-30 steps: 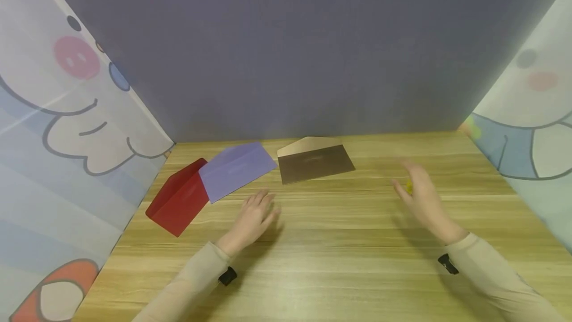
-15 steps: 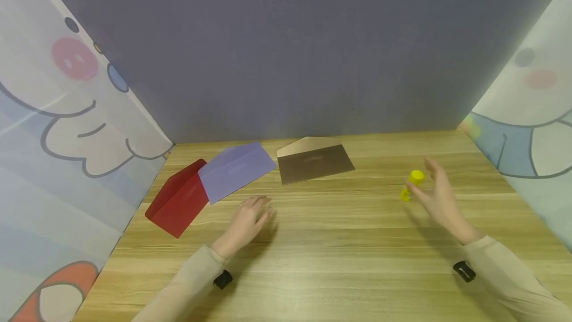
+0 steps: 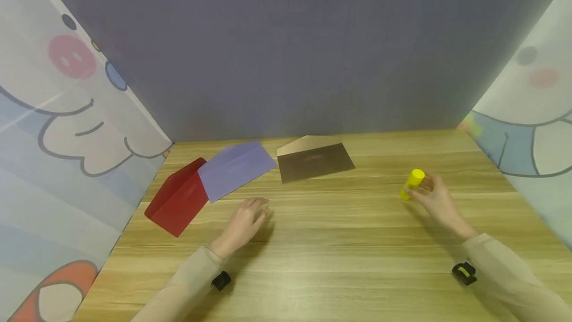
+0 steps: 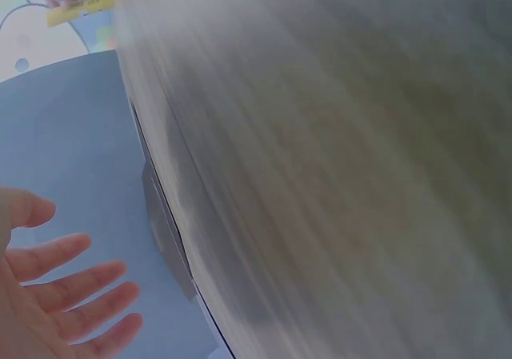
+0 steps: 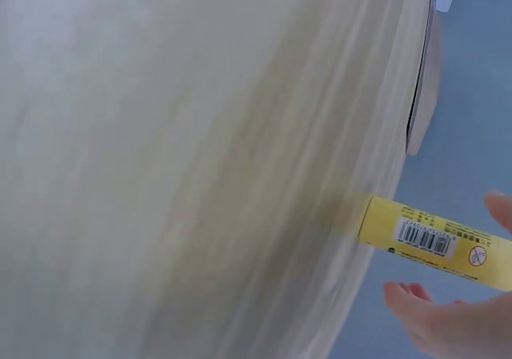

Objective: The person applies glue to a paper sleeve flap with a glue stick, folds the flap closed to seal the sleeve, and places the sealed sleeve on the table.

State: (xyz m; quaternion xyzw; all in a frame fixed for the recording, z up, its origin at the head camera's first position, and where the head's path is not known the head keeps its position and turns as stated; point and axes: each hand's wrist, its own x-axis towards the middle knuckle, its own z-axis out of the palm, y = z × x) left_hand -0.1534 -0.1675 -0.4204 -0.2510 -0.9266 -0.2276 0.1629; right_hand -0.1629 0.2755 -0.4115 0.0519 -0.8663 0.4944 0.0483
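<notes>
A yellow glue stick (image 3: 412, 185) stands on its end on the table's right side. My right hand (image 3: 440, 205) is at it, with thumb and fingers curled round its sides. In the right wrist view, the glue stick (image 5: 436, 243) shows a barcode and the thumb and fingers lie on either side; whether both press on it is hard to see. My left hand (image 3: 241, 225) hovers over the table with loose fingers and holds nothing. In the left wrist view that hand (image 4: 64, 295) has its fingers spread. Nearest to it lies a purple envelope (image 3: 237, 170), flap up.
A red envelope (image 3: 178, 198) lies at the far left, its corner meeting the purple one. A brown envelope (image 3: 315, 163) with a beige flap lies by the back. A grey panel (image 3: 304, 53) rises behind the wooden table (image 3: 330, 242), and printed cloths flank both sides.
My right hand moved right past the glue stick, which came into full view, and then its fingers curled in round it. My left hand drew back slightly. The envelopes stayed put.
</notes>
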